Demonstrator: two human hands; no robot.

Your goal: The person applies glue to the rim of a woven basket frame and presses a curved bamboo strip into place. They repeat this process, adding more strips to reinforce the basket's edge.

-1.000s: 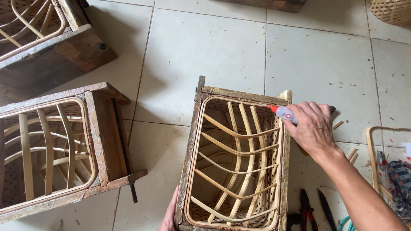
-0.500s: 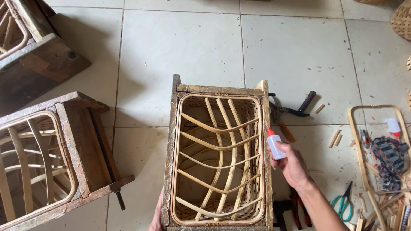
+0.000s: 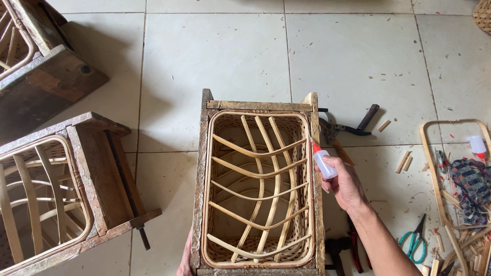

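Near edge: my left hand [image 3: 185, 258] is mostly hidden behind the near-left corner of the rattan basket in its wooden frame [image 3: 258, 186]; I can't tell its grip. My right hand [image 3: 347, 184] is closed around a small glue bottle [image 3: 323, 162], red tip against the basket's right rim. Farther right, pliers [image 3: 353, 125] lie on the tile floor [image 3: 230, 56].

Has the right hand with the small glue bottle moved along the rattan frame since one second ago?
Yes. The right hand with the glue bottle moved from the rattan frame's far right corner toward the person, along its right rim.
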